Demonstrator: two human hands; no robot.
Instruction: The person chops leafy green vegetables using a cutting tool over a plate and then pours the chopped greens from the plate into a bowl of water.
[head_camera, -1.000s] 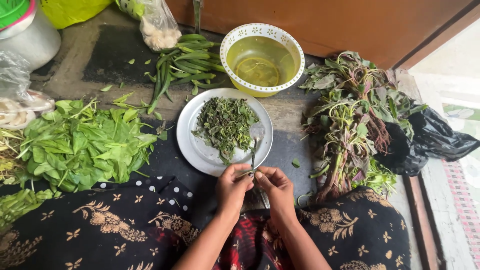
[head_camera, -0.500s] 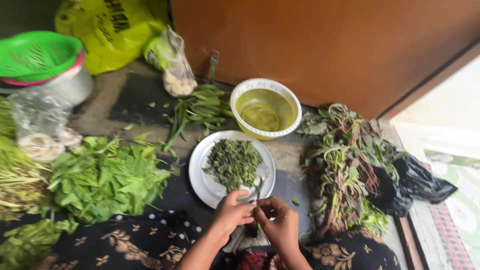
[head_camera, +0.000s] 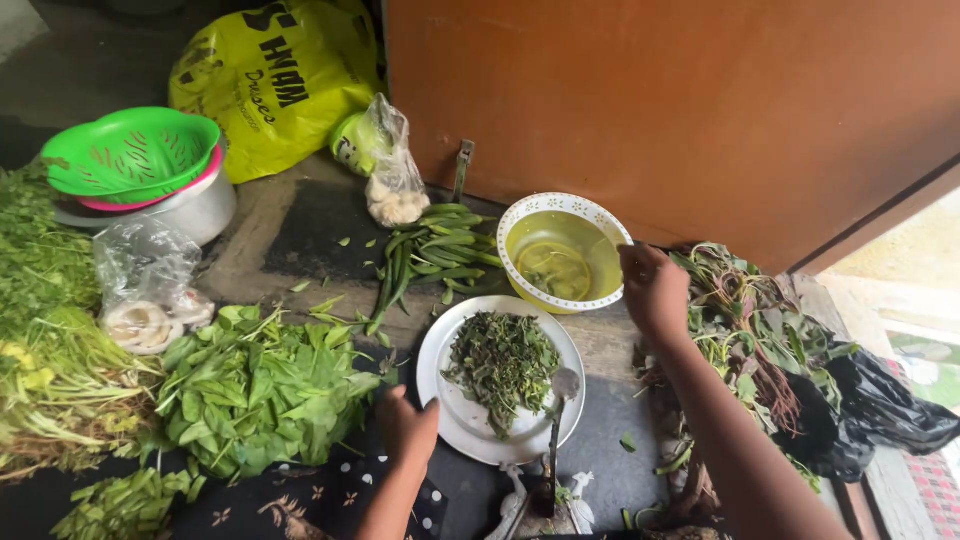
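Your plate (head_camera: 450, 400) holds chopped greens (head_camera: 503, 362); the bowl (head_camera: 520, 215) beyond holds yellowish liquid. Your right hand (head_camera: 655, 290) reaches the stem pile (head_camera: 760, 340), its grip unreadable. Your left hand (head_camera: 408, 428), loosely curled and empty, touches the plate's near rim.

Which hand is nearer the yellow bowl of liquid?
Right. The right hand is beside the yellow bowl's rim; the left hand is farther away, at the white plate's near edge.

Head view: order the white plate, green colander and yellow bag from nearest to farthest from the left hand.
From the left hand:
1. White plate, right beside it.
2. Green colander, far upper left.
3. Yellow bag, top, by the wall.
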